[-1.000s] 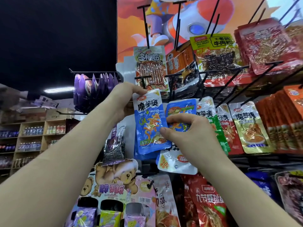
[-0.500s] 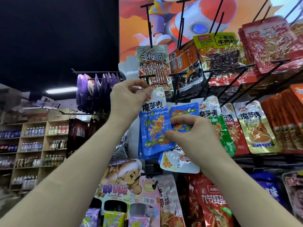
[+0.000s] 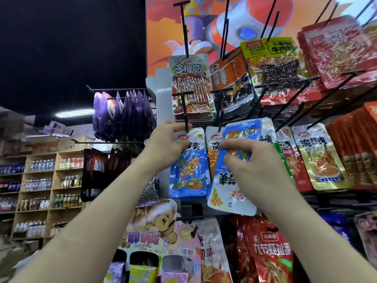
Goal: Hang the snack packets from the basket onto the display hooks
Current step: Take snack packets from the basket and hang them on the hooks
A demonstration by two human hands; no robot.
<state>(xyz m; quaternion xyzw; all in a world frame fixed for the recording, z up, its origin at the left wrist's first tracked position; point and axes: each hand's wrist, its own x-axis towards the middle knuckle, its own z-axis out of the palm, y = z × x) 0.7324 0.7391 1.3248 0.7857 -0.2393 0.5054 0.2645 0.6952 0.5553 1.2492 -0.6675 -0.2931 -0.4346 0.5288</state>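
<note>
Hands up at the rack (image 3: 161,99), well apart, each closed on its own packet. Our left hand (image 3: 166,144) pinches the white top edge of the hung packet (image 3: 188,172), thumb and fingers meeting just beside the lower end of a black hook (image 3: 184,107); whether the packet's hole sits on that hook we cannot tell. Our right hand (image 3: 259,176) grips the loose packet (image 3: 228,186), also blue, with fingers curled over its face. We hold it upside down and tilted, in front of an orange packet (image 3: 212,158) that hangs just right of the hung one.

Surroundings, largest first:
- an orange cartoon poster (image 3: 204,27) above the rack
- wooden shelves (image 3: 38,180) of bottles at far left
- red packets (image 3: 336,50) at upper right
- purple packets (image 3: 122,113) on a rail left of the rack
- a bear pack (image 3: 155,223) below our left wrist
- a gold packet (image 3: 320,160) right of our right hand
</note>
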